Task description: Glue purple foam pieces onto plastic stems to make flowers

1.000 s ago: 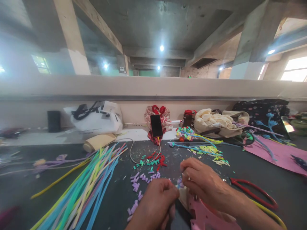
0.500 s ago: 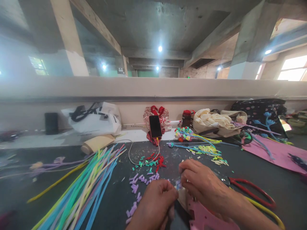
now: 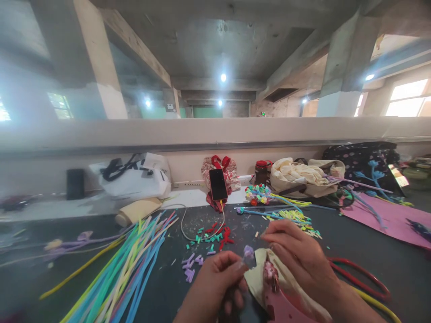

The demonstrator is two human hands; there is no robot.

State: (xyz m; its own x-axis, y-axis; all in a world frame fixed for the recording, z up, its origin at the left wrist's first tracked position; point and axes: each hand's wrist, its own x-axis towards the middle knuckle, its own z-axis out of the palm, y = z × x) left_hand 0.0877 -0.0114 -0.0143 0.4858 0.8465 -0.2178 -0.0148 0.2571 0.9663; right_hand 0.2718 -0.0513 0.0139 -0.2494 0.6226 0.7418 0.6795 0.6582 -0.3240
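Note:
My left hand [image 3: 218, 280] is closed in a pinch, with a small purple flower-like cluster [image 3: 248, 252] showing at its fingertips. Whatever carries the cluster below is hard to make out. My right hand [image 3: 299, 253] hovers to the right, its fingers extended and slightly bent, with nothing visible in them. Below it lies a pink glue gun [image 3: 281, 300], nozzle pointing away from me, on a cream cloth [image 3: 257, 280]. Short purple pieces [image 3: 189, 269] are scattered left of my left hand.
Long coloured pipe cleaners [image 3: 117, 273] lie on the left. Red and green bits surround a cable near a propped phone [image 3: 218, 184]. Red-handled pliers [image 3: 362, 276] lie right, beside a pink sheet [image 3: 373, 220]. Bags and a dark bottle [image 3: 261, 174] stand along the back.
My right hand has moved right, away from the purple cluster, and its fingers have straightened. The cluster now shows at my left fingertips. More of the glue gun and cloth is visible. The view has tilted up slightly.

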